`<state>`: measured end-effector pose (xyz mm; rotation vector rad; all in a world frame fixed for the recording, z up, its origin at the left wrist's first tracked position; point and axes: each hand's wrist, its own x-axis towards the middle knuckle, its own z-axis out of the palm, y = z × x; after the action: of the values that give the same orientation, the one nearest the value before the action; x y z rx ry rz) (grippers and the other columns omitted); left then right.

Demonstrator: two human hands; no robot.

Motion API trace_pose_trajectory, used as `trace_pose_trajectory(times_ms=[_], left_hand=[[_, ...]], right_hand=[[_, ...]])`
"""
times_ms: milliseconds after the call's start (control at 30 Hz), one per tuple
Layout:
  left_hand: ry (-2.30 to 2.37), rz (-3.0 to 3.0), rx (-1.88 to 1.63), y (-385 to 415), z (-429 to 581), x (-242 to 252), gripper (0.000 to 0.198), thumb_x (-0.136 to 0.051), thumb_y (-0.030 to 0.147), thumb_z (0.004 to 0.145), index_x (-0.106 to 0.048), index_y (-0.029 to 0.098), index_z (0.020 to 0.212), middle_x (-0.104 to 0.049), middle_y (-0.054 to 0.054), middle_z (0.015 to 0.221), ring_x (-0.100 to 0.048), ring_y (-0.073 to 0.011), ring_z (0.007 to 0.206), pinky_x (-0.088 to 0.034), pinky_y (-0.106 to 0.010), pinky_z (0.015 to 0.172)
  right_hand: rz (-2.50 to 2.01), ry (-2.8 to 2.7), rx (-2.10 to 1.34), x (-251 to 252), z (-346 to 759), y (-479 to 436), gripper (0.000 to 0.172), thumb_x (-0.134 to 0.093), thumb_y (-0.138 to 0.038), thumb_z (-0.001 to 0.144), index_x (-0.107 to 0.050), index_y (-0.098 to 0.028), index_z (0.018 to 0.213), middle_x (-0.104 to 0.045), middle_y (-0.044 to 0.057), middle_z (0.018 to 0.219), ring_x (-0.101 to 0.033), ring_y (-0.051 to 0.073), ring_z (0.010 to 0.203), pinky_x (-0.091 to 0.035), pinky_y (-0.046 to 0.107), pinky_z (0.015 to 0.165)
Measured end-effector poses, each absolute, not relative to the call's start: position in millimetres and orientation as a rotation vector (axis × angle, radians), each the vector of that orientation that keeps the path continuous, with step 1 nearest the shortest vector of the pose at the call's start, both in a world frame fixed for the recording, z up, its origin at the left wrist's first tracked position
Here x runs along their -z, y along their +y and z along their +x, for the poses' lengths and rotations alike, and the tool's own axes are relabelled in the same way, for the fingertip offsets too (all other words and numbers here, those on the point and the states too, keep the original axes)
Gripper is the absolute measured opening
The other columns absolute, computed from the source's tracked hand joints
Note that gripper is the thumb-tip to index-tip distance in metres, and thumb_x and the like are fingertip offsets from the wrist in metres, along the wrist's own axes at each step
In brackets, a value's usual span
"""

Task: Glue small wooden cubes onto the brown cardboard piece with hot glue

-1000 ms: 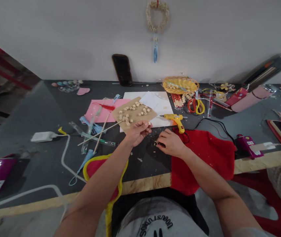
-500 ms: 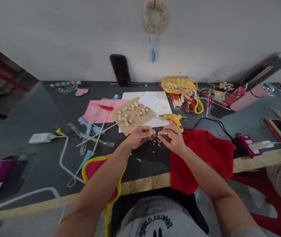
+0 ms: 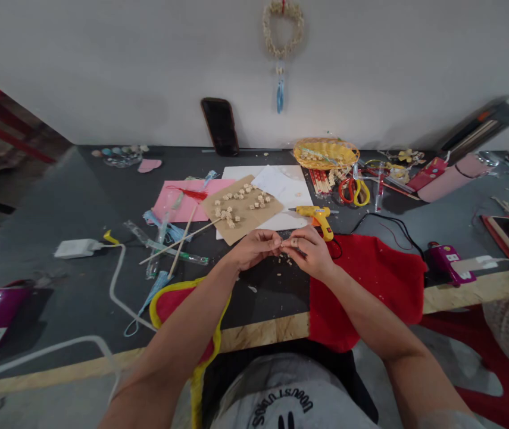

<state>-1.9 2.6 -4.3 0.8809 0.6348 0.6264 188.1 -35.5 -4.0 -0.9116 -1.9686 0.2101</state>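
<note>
My left hand (image 3: 258,247) and my right hand (image 3: 308,250) meet fingertip to fingertip over the dark tabletop. Both are closed in a pinch. What sits between the fingers is too small and too covered to name. Small pale wood bits (image 3: 284,260) lie scattered right under them. Beyond my left hand, a brown card (image 3: 218,199) carries clusters of small wooden pieces (image 3: 227,215). A yellow glue gun (image 3: 319,215) lies just past my right hand, and a red cloth (image 3: 370,286) spreads below my right forearm.
Behind stand a phone (image 3: 219,126) against the wall and a yellow basket (image 3: 325,154). Scissors (image 3: 360,192) and a pink bottle (image 3: 453,179) lie to the right. On the left are blue tassels (image 3: 153,291), thin sticks (image 3: 180,241), a white charger (image 3: 77,248) and its cable.
My hands have drawn together, and the gap between their fingertips has closed. The view has shifted very slightly. The things on the table stay where they were.
</note>
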Motion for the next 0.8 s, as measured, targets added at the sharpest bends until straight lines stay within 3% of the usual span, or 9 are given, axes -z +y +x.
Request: trace_pose_trajectory(times_ms=[167, 400, 800], left_hand=[[0.626, 0.867, -0.649, 3.1, -2.2, 5.4, 0.029, -0.084, 0.035, 0.065, -0.069, 0.010, 0.070, -0.063, -0.003, 0.063, -0.056, -0.0088, 0.059, -0.043, -0.021, 0.061], [0.625, 0.846, -0.668, 3.9, -1.4, 8.1, 0.029, -0.084, 0.034, 0.065, -0.070, 0.010, 0.073, -0.066, -0.004, 0.067, -0.058, -0.0095, 0.061, -0.045, -0.021, 0.062], [0.645, 0.889, -0.669, 4.1, -0.2, 8.5, 0.032, -0.085, 0.037, 0.063, -0.068, 0.010, 0.069, -0.064, -0.003, 0.064, -0.055, -0.0090, 0.060, -0.041, -0.020, 0.059]], right_hand=[[-0.910, -1.909, -0.256, 3.6, 189.2, -37.4, 0.016, -0.065, -0.025, 0.086, -0.067, -0.024, 0.101, -0.065, 0.007, 0.092, -0.062, 0.020, 0.088, -0.054, 0.037, 0.078], [-0.968, -1.927, -0.245, 3.5, 187.9, -37.1, 0.005, -0.059, -0.021, 0.086, -0.064, -0.023, 0.085, -0.065, 0.005, 0.083, -0.063, 0.019, 0.083, -0.054, 0.035, 0.076], [-0.975, -1.965, -0.224, 4.9, 187.5, -36.7, 0.007, -0.058, -0.020, 0.086, -0.062, -0.023, 0.081, -0.065, 0.005, 0.081, -0.062, 0.019, 0.082, -0.053, 0.035, 0.076]])
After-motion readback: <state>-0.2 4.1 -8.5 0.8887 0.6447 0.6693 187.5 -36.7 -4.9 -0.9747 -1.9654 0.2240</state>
